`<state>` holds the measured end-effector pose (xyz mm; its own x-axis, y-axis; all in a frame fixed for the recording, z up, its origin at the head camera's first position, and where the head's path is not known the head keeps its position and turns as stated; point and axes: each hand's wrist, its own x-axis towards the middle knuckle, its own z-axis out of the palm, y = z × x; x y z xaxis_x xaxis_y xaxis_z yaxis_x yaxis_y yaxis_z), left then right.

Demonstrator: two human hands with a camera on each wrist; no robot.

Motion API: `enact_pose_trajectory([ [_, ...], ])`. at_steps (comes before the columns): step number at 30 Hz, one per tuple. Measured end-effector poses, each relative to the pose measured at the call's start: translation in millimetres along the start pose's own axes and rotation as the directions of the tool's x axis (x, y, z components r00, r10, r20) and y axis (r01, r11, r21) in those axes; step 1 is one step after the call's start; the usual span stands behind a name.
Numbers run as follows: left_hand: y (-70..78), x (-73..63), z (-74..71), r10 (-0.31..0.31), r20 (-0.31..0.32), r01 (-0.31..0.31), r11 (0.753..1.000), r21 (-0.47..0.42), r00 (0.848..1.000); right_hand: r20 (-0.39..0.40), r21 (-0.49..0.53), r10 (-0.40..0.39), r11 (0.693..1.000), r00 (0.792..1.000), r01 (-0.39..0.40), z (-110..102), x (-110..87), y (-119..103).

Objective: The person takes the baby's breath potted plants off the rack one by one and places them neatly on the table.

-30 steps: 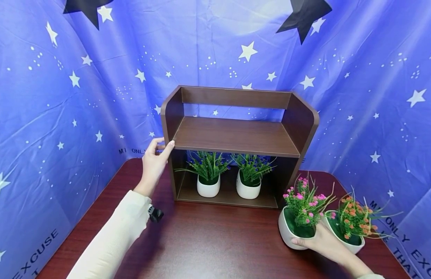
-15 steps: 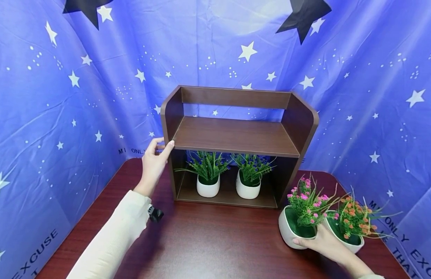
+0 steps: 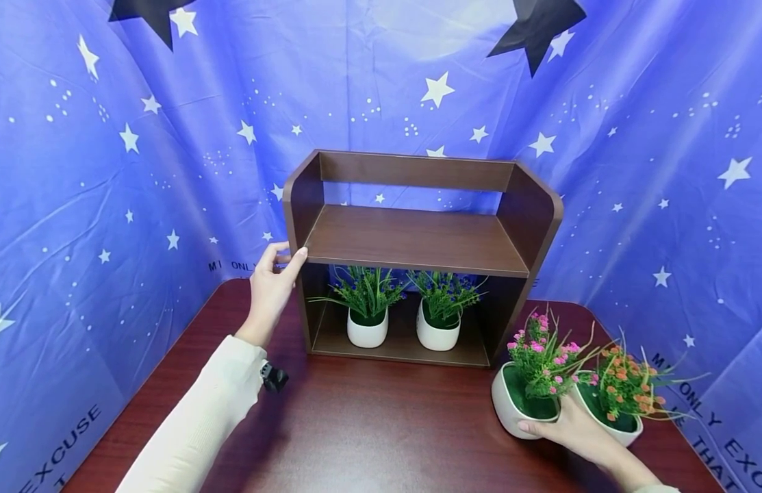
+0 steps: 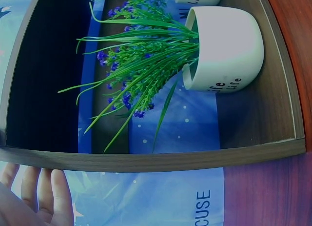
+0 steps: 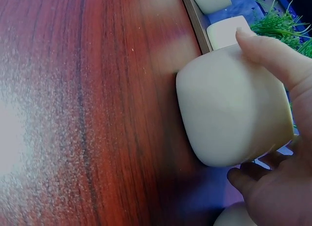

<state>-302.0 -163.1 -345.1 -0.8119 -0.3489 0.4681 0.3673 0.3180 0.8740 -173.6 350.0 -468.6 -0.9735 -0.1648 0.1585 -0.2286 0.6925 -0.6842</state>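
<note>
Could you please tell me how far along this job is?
Apparently done: a blue-flowered pot and its twin stand on the lower shelf. In hand: the right hand grips the pink-flowered pot; the left hand touches the shelf unit. Probably remaining: that pot and the orange-flowered pot, both outside the unit.

Dark red table [image 3: 381, 431], brown shelf [image 3: 417, 239] on it, 2 blue-flowered pots [image 3: 367, 332] [image 3: 439, 335] inside, pink-flowered pot [image 3: 513, 404], orange-flowered pot [image 3: 616, 416] alongside

"Life" on white pot [image 4: 226, 45] right of left hand [image 3: 271, 291], on cloth [image 3: 381, 89] "EXCUSE" left of it, "ONLY" beyond right hand [image 3: 572, 424]
</note>
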Motion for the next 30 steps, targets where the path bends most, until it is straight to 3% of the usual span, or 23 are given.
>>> enact_pose_trajectory([
  [7,-0.1,-0.2,0.0,-0.005,0.003,0.005,1.000,0.003,1.000,0.084,0.029,0.142,0.989,0.986,-0.145,-8,2.1,-3],
  [11,0.6,-0.4,-0.3,-0.007,0.007,0.007,1.000,-0.001,1.000,0.122,-0.052,0.255,0.967,0.959,-0.250,-16,4.7,-8],
  [19,1.2,-0.4,-0.7,-0.020,0.008,0.020,1.000,0.006,1.000,0.143,-0.067,0.392,0.920,0.909,-0.386,-26,12.8,-18],
  [26,0.6,-0.8,-0.8,-0.025,0.010,0.025,1.000,0.007,1.000,0.114,-0.008,0.360,0.932,0.926,-0.361,-32,11.4,-22],
  [30,0.3,0.2,-0.5,-0.029,0.008,0.029,1.000,-0.003,1.000,0.128,-0.040,0.373,0.928,0.919,-0.371,-37,11.5,-24],
])
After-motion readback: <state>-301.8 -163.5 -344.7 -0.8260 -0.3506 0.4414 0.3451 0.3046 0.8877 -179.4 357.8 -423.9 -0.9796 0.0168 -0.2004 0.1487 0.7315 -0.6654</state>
